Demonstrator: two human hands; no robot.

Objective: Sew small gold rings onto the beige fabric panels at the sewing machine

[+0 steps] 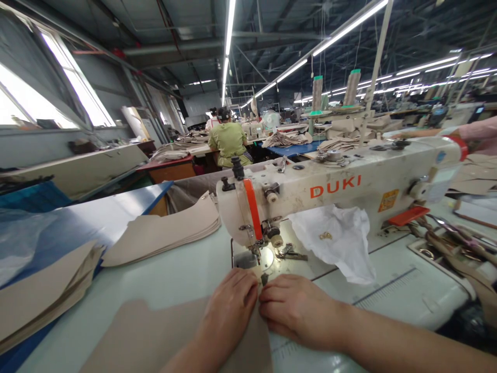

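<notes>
A flat beige panel [248, 349], which looks like leather or fabric, lies on the sewing table and runs up under the needle area of a white sewing machine [287, 189]. My left hand [233, 305] rests on the panel, its fingers drawn together just in front of the presser foot [257, 254]. Beside it, my right hand [297, 311] has curled fingers closed at the panel's right edge. Between the fingertips a small dark spot shows, which I cannot make out. The fingertips of both hands nearly meet, and hide part of the edge.
Stacks of beige panels [166, 228] [46, 295] lie at the left. A white cloth [334, 238] with small brass-coloured pieces sits under the machine arm. To the right is a tray [438, 264] with scissors and strips. A person in green [228, 139] sits ahead.
</notes>
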